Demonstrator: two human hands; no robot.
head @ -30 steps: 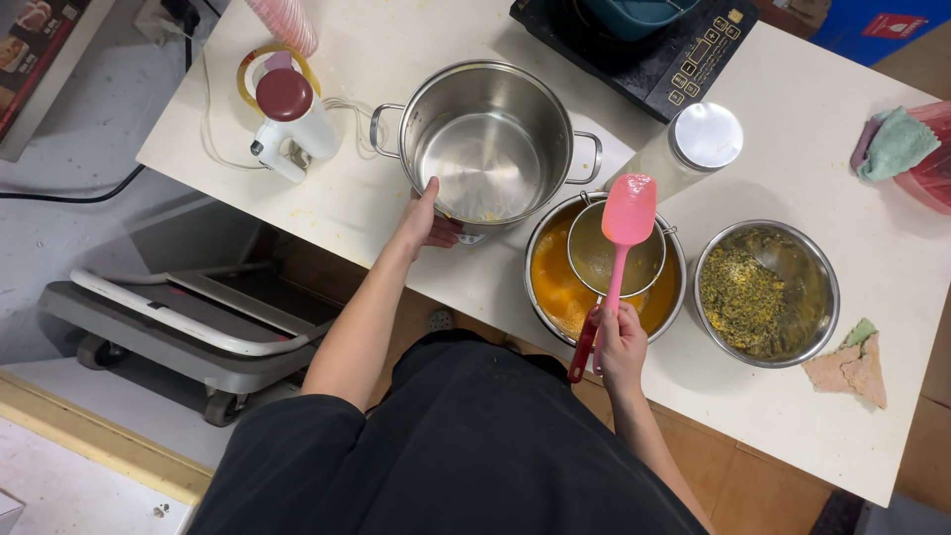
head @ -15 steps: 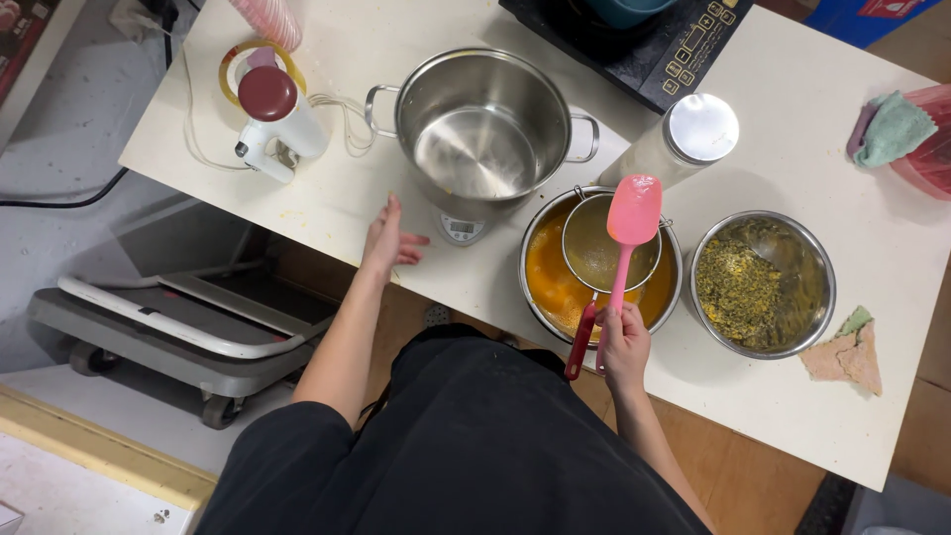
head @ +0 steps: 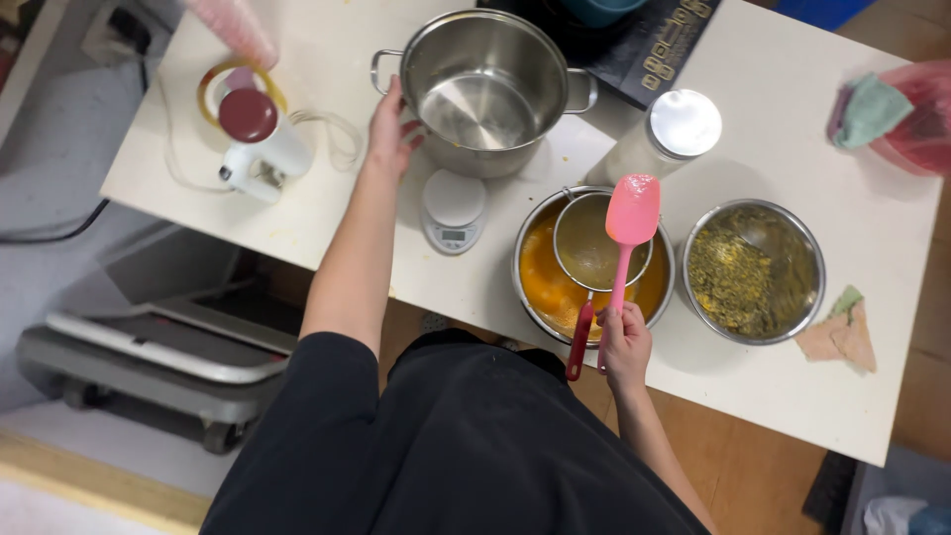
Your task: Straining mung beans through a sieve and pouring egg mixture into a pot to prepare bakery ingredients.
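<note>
We look straight down on a pale worktop [head: 327, 213] whose near edge runs slanted from the left down toward the lower right. At its far left end stands one white hand mixer [head: 260, 149] with a dark red cap, its cord looped beside it, close to the left edge. To its right lies a bare stretch of worktop, open room between the mixer and our left arm.

Our left hand [head: 389, 134] lies with fingers spread against the outer wall of one large steel pot [head: 485, 89], just under its left handle; the grip is open, pressing rather than clasping. The pot is empty and sits at the far side, touching a dark cooktop [head: 654, 50] behind it. Just in front of the pot sits one small white kitchen scale [head: 453, 208], uncovered.

Further right, near the front edge, are two steel bowls side by side. The first bowl [head: 535, 297] holds orange liquid, with one mesh strainer [head: 591, 248] resting in it, its red handle pointing at us. Our right hand [head: 624, 342] has its grip closed around the handle of one pink spatula [head: 631, 213], whose blade hovers above the strainer. One white-lidded jar [head: 679, 127] stands behind. The second bowl [head: 753, 267] holds greenish crumbs. A crumpled cloth [head: 840, 332] lies by the right edge.
</note>
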